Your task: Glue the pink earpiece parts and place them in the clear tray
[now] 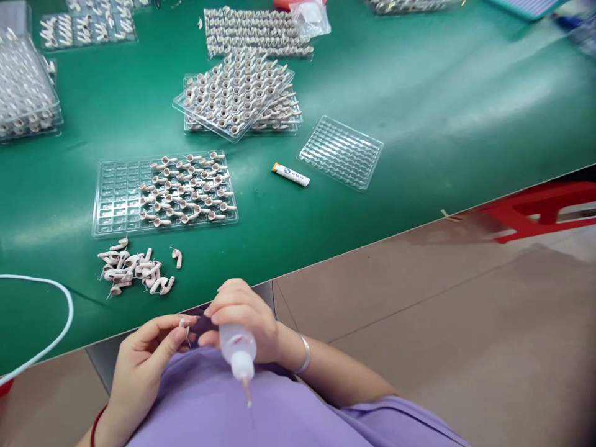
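White plastic fills my right hand (pixel 242 313): it is closed around a small squeeze bottle (pixel 236 349), held off the near edge of the bench over my lap, its thin nozzle pointing down and back toward my purple top (pixel 223 416). A silver bracelet (pixel 305 355) sits on that wrist. Just beside it, my left hand (pixel 144 357) pinches a tiny pale earbud shell (pixel 182 323) between thumb and forefinger, close to the right hand's fingertips but apart from the nozzle. A red cord (pixel 95 425) circles the left wrist.

Out on the green bench (pixel 419 124), near its front edge, I see a loose pile of shells (pixel 133 268). Just behind the pile lies a clear tray (pixel 116 198), its right part filled with shells and its left cells bare. Further in stands a stack of full trays (pixel 235 93), the top one turned askew. To its right lie an empty tray (pixel 341 152) and, nearer the front edge, a white lighter (pixel 291 174). A white cable (pixel 60 292) loops at the bench's left front corner. More filled trays (pixel 25 93) crowd the far left. Beyond the bench's right edge, a red stool (pixel 535 208) stands on the tan floor (pixel 442 323).
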Action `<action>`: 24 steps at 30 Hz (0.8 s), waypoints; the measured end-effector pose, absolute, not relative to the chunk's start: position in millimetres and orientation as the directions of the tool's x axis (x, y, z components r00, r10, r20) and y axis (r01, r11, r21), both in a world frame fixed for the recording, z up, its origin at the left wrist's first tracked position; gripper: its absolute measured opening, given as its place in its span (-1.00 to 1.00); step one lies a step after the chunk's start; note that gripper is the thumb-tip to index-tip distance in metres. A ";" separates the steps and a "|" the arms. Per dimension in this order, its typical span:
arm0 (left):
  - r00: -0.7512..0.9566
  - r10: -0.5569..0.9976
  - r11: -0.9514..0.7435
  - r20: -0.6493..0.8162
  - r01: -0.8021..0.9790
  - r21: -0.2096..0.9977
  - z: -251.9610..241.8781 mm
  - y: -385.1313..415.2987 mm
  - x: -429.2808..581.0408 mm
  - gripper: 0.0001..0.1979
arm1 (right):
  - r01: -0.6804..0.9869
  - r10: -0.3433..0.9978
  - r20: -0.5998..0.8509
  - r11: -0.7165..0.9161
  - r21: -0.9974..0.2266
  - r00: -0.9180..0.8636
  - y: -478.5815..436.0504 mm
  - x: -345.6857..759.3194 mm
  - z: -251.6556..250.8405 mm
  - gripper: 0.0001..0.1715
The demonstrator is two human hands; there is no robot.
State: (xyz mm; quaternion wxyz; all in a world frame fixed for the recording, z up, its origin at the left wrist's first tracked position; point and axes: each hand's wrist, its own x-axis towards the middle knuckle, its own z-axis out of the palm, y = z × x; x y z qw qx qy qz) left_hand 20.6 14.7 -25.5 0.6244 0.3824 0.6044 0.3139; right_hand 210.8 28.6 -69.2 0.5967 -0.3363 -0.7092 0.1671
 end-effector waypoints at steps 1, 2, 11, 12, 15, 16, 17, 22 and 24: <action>0.048 0.894 0.435 -0.445 0.146 0.889 -20.7 17.1 20.2 -0.77 | 0.294 0.698 0.715 0.690 -0.661 -0.030 32.7 216.3 -66.9 -0.76; 0.041 0.926 0.360 -0.376 0.208 0.910 -15.8 20.1 20.1 -0.81 | 0.314 0.724 0.689 0.653 -0.689 0.006 37.1 222.1 -64.6 -0.75; 0.149 0.977 -0.203 0.152 0.449 0.870 9.5 83.0 29.5 -0.93 | 0.236 0.935 0.275 0.222 -0.946 0.222 61.0 246.4 -59.6 -0.75; 0.172 0.949 -0.316 0.265 0.497 0.808 9.1 100.0 28.3 -0.95 | 0.225 0.941 0.253 0.203 -0.953 0.224 60.7 245.8 -60.0 -0.75; 0.159 0.887 -0.408 0.433 0.708 0.576 7.2 163.4 20.9 -0.92 | 0.224 0.948 0.226 0.176 -0.959 0.223 59.4 244.2 -60.3 -0.75; 0.144 0.893 -0.367 0.427 0.782 0.504 6.5 185.8 18.3 -0.88 | 0.227 0.948 0.226 0.175 -0.958 0.225 59.3 243.8 -60.1 -0.75; 0.136 0.897 -0.346 0.420 0.807 0.479 5.7 207.0 16.1 -0.86 | 0.230 0.947 0.229 0.176 -0.957 0.227 59.3 243.6 -59.9 -0.75; 0.147 0.936 -0.280 0.320 0.861 0.424 -2.5 275.4 14.4 -0.83 | 0.243 0.945 0.229 0.172 -0.955 0.232 60.4 242.9 -59.3 -0.76; 0.151 0.949 -0.257 0.276 0.878 0.405 -6.4 285.4 16.1 -0.84 | 0.240 0.947 0.223 0.167 -0.956 0.232 60.3 242.6 -59.6 -0.76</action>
